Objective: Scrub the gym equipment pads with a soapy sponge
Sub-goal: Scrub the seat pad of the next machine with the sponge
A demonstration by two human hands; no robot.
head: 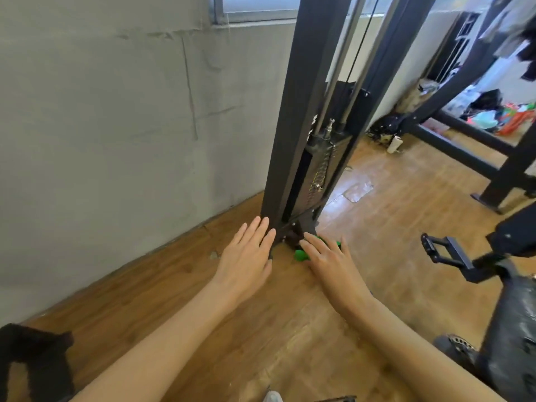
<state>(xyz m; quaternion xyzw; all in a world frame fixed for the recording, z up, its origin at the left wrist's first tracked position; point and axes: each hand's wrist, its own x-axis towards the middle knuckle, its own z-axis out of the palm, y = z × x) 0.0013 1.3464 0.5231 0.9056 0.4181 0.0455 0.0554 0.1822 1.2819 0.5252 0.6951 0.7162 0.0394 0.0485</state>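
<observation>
Wood floor (179,285) by machine post (285,140): fetching step, right hand (327,259) flat-fingered over green sponge (301,254) at post base, left hand (246,250) spread, empty; next, grip sponge, carry to pad (516,338).

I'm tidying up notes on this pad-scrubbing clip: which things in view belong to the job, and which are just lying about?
Belongs to the job:
green sponge on the floor, under the right hand
black pad at right
left hand, open, fingers straight

Just lying about:
dark cloth at lower left
white bottle by the wall
colourful clutter far right
</observation>
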